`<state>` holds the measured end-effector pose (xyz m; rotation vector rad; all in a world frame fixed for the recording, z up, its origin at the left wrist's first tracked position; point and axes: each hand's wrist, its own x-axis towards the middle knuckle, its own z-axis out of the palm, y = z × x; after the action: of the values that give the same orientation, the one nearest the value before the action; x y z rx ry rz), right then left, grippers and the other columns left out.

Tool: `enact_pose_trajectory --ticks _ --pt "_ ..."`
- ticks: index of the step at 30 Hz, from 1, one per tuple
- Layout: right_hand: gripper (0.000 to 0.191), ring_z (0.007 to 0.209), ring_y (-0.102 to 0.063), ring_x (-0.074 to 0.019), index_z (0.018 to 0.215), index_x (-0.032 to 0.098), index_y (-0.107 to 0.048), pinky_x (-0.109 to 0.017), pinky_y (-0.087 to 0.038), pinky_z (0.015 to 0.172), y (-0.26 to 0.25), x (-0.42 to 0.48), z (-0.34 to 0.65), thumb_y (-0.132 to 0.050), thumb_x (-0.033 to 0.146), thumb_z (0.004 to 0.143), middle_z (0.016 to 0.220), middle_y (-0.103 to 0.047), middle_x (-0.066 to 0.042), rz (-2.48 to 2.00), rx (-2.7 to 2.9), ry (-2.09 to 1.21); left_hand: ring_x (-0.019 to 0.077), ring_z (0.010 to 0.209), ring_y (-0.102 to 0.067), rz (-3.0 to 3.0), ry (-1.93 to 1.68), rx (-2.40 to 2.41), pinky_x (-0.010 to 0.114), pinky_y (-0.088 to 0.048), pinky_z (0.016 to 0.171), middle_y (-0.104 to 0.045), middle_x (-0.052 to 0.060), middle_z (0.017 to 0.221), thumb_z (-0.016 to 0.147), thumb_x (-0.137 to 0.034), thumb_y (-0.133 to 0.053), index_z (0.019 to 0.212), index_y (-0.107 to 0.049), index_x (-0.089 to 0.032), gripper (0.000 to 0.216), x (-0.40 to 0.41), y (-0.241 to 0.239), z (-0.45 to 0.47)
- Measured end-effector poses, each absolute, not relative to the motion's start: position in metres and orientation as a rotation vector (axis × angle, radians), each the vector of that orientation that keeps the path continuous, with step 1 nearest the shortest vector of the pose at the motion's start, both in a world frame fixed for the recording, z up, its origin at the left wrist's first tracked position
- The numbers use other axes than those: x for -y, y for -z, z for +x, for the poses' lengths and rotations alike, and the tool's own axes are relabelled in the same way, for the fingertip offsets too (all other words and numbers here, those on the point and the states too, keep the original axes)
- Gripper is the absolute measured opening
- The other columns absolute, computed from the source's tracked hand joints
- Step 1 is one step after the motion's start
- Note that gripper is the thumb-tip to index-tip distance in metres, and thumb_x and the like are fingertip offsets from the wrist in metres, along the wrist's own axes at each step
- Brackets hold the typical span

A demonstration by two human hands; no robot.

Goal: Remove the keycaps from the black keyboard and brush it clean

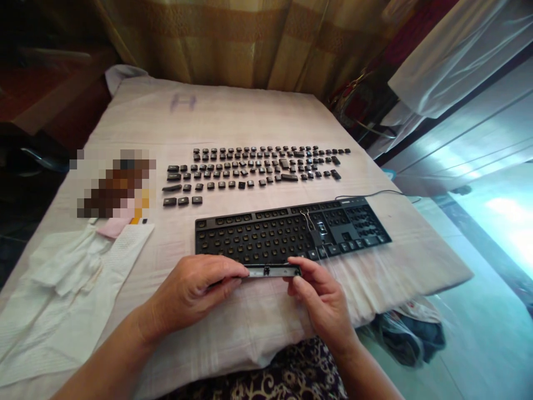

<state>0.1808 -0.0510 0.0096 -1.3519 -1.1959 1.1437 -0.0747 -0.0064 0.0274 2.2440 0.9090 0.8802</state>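
ok, from up here on the head cam i've got both hands on one part: left hand pinched narrow on the left end of a long bar, looks like the spacebar keycap, right hand closed round its other end. it's held just off the near edge of the mostly stripped black keyboard, mounts on its inner face visible. to do this hold well, i'd keep pressure light and even at both ends, fingertips off the mounts, no twist; long thin plastic likely flexes or cracks if squeezed toward the middle. i'd also keep knuckles and wrists clear of the wire tool lying on the keyboard, and of the loose keycaps in rows beyond it. text: pale lettering along the keyboard's far edge, probably a brand, too small for me to read. keycap legends same. purple mark on the bedsheet, can't make out any word.
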Motion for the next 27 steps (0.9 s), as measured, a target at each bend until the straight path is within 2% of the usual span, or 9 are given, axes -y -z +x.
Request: enact_pose_trajectory --ticks 4,10,16,22,27 --pt "0.025 0.061 -0.067 -0.0149 0.110 0.023 -0.074 -0.026 -0.057 0.059 -0.0104 0.0506 0.1804 -0.068 0.031 0.087 0.067 -0.067 0.001 -1.334 1.189 -1.157 0.0136 0.072 -0.075 2.229 -0.866 -0.936 0.021 -0.056 0.067 -0.079 0.001 0.085 0.096 -0.018 -0.059 0.102 -0.072 -0.023 0.015 0.0068 -0.0300 -0.0743" --pt "0.026 0.062 -0.067 -0.0156 0.111 0.022 -0.073 -0.027 -0.057 0.059 -0.0122 0.0499 0.1795 -0.068 0.032 0.087 0.067 -0.067 0.001 -1.336 1.196 -1.164 0.0143 0.074 -0.075 2.207 -0.837 -0.959 0.022 -0.057 0.069 -0.079 0.001 0.087 0.095 -0.019 -0.059 0.100 -0.072 -0.024 0.015 0.0071 -0.0288 -0.0746" --pt "0.025 0.063 -0.069 -0.0158 0.111 0.023 -0.073 -0.026 -0.057 0.060 -0.0111 0.0499 0.1799 -0.068 0.031 0.087 0.067 -0.066 0.002 -1.328 1.166 -1.174 0.0095 0.059 -0.067 2.151 -0.824 -1.078 0.017 -0.049 0.055 -0.075 -0.004 0.074 0.090 -0.021 -0.063 0.100 -0.067 -0.023 0.011 0.0091 -0.0275 -0.0745" --pt "0.025 0.060 -0.067 -0.0153 0.110 0.022 -0.074 -0.026 -0.056 0.058 -0.0090 0.0505 0.1801 -0.067 0.030 0.087 0.066 -0.070 0.000 -1.355 1.177 -1.149 0.0095 0.060 -0.065 2.010 -0.752 -1.131 0.017 -0.048 0.056 -0.072 -0.005 0.075 0.088 -0.023 -0.063 0.098 -0.063 -0.024 0.011 0.0106 -0.0301 -0.0752" --pt "0.025 0.056 -0.064 -0.0141 0.108 0.022 -0.075 -0.026 -0.056 0.055 -0.0072 0.0508 0.1807 -0.068 0.033 0.087 0.075 -0.075 -0.003 -1.354 1.184 -1.123 0.0097 0.057 -0.061 1.933 -0.706 -1.152 0.017 -0.045 0.053 -0.069 -0.004 0.071 0.088 -0.027 -0.062 0.093 -0.063 -0.023 0.007 0.0099 -0.0328 -0.0745"
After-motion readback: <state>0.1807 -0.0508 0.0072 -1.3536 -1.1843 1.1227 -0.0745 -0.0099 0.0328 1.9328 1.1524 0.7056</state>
